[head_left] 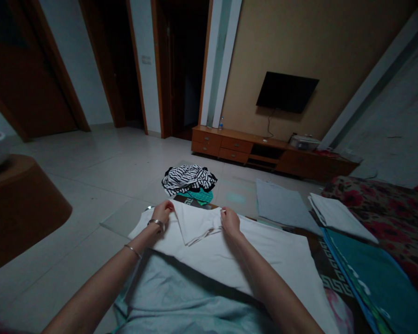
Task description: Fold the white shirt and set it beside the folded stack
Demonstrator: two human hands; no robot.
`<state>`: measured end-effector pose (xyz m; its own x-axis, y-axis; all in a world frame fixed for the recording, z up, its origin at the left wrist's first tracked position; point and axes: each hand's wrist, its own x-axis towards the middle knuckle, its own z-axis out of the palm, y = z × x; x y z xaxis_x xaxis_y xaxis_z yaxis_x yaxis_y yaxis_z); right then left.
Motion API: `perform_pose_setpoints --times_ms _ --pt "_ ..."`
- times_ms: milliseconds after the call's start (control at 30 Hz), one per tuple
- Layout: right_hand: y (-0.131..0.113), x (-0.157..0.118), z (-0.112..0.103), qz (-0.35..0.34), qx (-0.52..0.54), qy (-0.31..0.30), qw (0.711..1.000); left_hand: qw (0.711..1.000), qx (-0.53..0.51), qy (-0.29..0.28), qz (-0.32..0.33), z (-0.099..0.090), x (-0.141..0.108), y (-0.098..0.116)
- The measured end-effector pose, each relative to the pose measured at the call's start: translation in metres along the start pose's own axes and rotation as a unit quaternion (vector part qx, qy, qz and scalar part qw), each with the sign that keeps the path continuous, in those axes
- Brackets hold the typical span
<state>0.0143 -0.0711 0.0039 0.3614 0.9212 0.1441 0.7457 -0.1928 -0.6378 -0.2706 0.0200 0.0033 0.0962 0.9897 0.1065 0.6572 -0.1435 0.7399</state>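
Note:
A white garment (pixel 275 250) lies spread across the low table in front of me, with one part of it folded over near the far edge. My left hand (pixel 162 214) pinches that folded part at its left corner; bracelets circle the wrist. At the right corner of the fold, my right hand (pixel 230 221) grips the same cloth. Between the hands the fabric hangs in a loose flap. Closer to me is pale green cloth (pixel 181 292), partly under the white garment and my forearms.
Black-and-white patterned cloth (pixel 188 178) sits on green cloth (pixel 204 195) beyond my hands. On the right lie folded grey cloth (pixel 282 204), folded white cloth (pixel 341 215) and teal cloth (pixel 383 273). A floral sofa (pixel 379 204) stands at right; a wooden stool (pixel 28 208) at left.

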Motion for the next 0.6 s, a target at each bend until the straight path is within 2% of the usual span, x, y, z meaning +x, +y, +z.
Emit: perform_pose_setpoints --times_ms 67,167,333,467,600 --pt "0.007 0.019 0.005 0.057 0.013 -0.011 0.998 0.996 -0.036 0.046 -0.066 0.009 0.003 0.007" --pt "0.009 0.036 0.021 0.069 0.040 -0.018 0.997 0.985 -0.087 0.076 -0.126 0.022 0.009 0.015" --pt "0.008 0.038 0.036 0.054 0.094 -0.015 0.994 0.972 -0.164 0.070 -0.153 0.032 0.012 0.015" --pt "0.012 0.034 0.033 0.043 0.124 -0.019 0.991 0.960 -0.215 0.052 -0.174 0.034 0.012 0.009" --pt "0.016 0.035 0.027 0.041 0.149 -0.025 0.988 0.949 -0.251 0.045 -0.185 0.030 0.009 0.013"
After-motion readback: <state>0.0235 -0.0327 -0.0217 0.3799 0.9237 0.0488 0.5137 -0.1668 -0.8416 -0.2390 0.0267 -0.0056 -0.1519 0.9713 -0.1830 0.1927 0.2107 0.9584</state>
